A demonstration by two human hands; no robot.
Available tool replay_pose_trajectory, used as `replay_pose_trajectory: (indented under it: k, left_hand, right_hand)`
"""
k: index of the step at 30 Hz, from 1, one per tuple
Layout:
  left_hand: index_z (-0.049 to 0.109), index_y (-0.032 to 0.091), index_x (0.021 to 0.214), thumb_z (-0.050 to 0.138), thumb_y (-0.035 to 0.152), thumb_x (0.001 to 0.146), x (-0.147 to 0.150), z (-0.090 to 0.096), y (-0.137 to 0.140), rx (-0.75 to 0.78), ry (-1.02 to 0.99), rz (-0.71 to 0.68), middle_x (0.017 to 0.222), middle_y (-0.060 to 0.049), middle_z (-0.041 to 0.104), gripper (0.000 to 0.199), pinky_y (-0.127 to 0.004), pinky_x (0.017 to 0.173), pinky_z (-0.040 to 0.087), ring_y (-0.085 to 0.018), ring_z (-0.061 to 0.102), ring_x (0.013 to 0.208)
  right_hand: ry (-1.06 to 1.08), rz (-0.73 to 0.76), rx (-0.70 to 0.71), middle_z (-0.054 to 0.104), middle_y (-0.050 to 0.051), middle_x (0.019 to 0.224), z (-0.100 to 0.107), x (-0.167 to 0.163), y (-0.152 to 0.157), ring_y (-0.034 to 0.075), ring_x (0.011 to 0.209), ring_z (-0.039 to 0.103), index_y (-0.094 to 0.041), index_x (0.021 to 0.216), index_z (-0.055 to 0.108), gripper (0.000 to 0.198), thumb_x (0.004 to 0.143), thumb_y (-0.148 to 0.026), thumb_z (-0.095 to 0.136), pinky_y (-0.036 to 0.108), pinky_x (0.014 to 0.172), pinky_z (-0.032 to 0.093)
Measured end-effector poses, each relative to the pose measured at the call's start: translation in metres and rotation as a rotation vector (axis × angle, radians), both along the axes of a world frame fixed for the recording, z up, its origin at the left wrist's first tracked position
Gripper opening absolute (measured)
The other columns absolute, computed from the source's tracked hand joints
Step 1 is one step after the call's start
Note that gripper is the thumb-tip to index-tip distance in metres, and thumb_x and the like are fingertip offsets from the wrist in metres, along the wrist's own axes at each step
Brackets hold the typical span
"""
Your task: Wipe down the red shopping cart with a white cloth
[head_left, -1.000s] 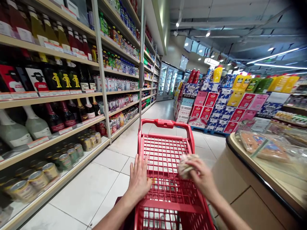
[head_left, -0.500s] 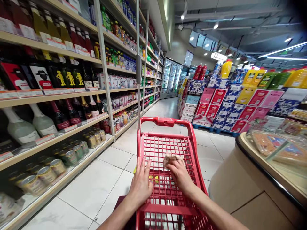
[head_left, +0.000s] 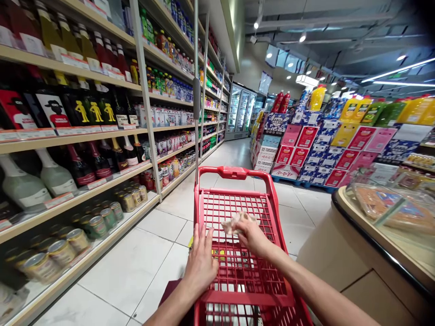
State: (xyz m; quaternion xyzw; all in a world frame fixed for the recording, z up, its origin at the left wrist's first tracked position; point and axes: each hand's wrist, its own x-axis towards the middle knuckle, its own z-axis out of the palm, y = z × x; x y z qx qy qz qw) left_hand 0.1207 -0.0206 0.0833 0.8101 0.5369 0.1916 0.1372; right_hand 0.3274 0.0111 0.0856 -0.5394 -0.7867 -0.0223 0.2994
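In front of me stands a red plastic shopping cart with a grid panel and a raised red handle frame at its far end. My left hand rests on the left rim of the cart, fingers stretched forward and slightly spread. A crumpled off-white cloth lies against the upper part of the grid, with my right hand closed over it. Part of the cloth is hidden under those fingers. Something yellow shows through the grid below.
Shelves of bottles and cans line the left side. To the right is a rounded counter with packaged food on top. Stacked drink cartons stand ahead on the right, and glass-door coolers are at the back.
My right hand has moved the cloth a little to the left and slightly up across the grid. My left hand stays on the cart's left rim.
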Motion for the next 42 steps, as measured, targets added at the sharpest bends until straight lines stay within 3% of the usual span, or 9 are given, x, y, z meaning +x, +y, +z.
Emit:
replay_pose_trajectory:
  k: [4,8,11,14,19,23,26,32,42]
  left_hand:
    - [0.019,0.015,0.135,0.042,0.010,0.063,0.001,0.001,0.000,-0.011,-0.009,0.005,0.146,-0.004,0.007,0.076,-0.036,0.101,0.031,-0.023,-0.005,0.132]
    - [0.021,0.014,0.135,0.041,0.010,0.064,0.001,0.000,-0.001,-0.019,-0.005,0.016,0.146,-0.005,0.005,0.074,-0.034,0.099,0.033,-0.021,-0.007,0.132]
    - [0.022,0.014,0.134,0.041,0.009,0.063,0.000,-0.003,0.000,-0.007,-0.012,0.000,0.146,-0.005,0.006,0.074,-0.035,0.101,0.029,-0.021,-0.009,0.131]
    - [0.022,0.015,0.134,0.041,0.008,0.062,-0.001,-0.005,0.002,-0.001,-0.013,-0.010,0.146,-0.004,0.006,0.075,-0.037,0.103,0.027,-0.021,-0.011,0.131]
    - [0.021,0.016,0.135,0.041,0.009,0.063,0.001,-0.002,0.002,-0.025,-0.012,-0.001,0.146,-0.004,0.006,0.075,-0.035,0.100,0.031,-0.021,-0.012,0.131]
    - [0.018,0.016,0.135,0.041,0.009,0.064,0.001,-0.002,0.001,-0.029,-0.016,0.005,0.146,-0.004,0.005,0.075,-0.033,0.097,0.036,-0.022,-0.010,0.131]
    - [0.017,0.017,0.135,0.041,0.009,0.064,0.001,-0.006,0.002,-0.002,-0.040,0.000,0.146,-0.004,0.004,0.076,-0.035,0.094,0.039,-0.023,-0.008,0.131]
    - [0.018,0.018,0.135,0.042,0.009,0.062,0.005,-0.009,0.014,0.068,-0.030,-0.051,0.146,-0.005,0.008,0.078,-0.038,0.098,0.035,-0.024,-0.006,0.131]
    - [0.023,0.015,0.133,0.045,0.010,0.060,0.021,0.001,0.060,0.007,0.013,-0.199,0.146,-0.005,0.006,0.077,-0.035,0.098,0.033,-0.023,-0.009,0.131]
  right_hand:
    - [-0.062,-0.194,0.056,0.056,0.007,0.101,0.020,0.008,0.036,0.021,0.088,0.049,-0.022,0.096,0.059,0.021,0.080,-0.025,0.046,0.037,0.073,0.041]
    - [-0.076,-0.247,-0.010,0.057,0.008,0.086,0.015,0.003,0.035,0.018,0.077,0.050,-0.019,0.080,0.061,0.022,0.082,-0.019,0.039,0.033,0.066,0.041]
    - [-0.015,-0.102,-0.163,0.057,0.005,0.075,0.007,-0.006,0.010,0.015,0.066,0.051,-0.019,0.072,0.059,0.024,0.081,-0.018,0.038,0.029,0.058,0.042]
    - [0.144,0.042,-0.288,0.059,0.002,0.080,0.005,-0.004,-0.001,0.013,0.065,0.053,-0.022,0.094,0.058,0.025,0.082,-0.022,0.037,0.026,0.056,0.043]
    - [0.009,-0.322,0.080,0.050,0.009,0.116,0.000,0.023,0.019,0.022,0.098,0.049,-0.023,0.115,0.051,0.037,0.080,-0.024,0.041,0.034,0.077,0.041]
    - [-0.231,-0.194,0.087,0.045,0.010,0.125,-0.005,0.042,0.018,0.023,0.106,0.042,-0.022,0.121,0.045,0.043,0.080,-0.033,0.043,0.036,0.084,0.037]
    - [-0.237,-0.162,0.012,0.055,0.009,0.106,-0.007,0.059,0.004,0.019,0.091,0.049,-0.020,0.109,0.054,0.033,0.081,-0.029,0.039,0.031,0.078,0.039]
    - [0.240,-0.703,0.141,0.055,0.009,0.096,-0.029,0.086,-0.030,0.021,0.086,0.049,-0.016,0.096,0.056,0.030,0.075,-0.027,0.037,0.034,0.074,0.038]
    - [0.467,-0.738,0.000,0.058,0.005,0.078,-0.057,0.067,-0.082,0.019,0.072,0.053,-0.018,0.085,0.053,0.025,0.072,-0.028,0.034,0.030,0.067,0.040]
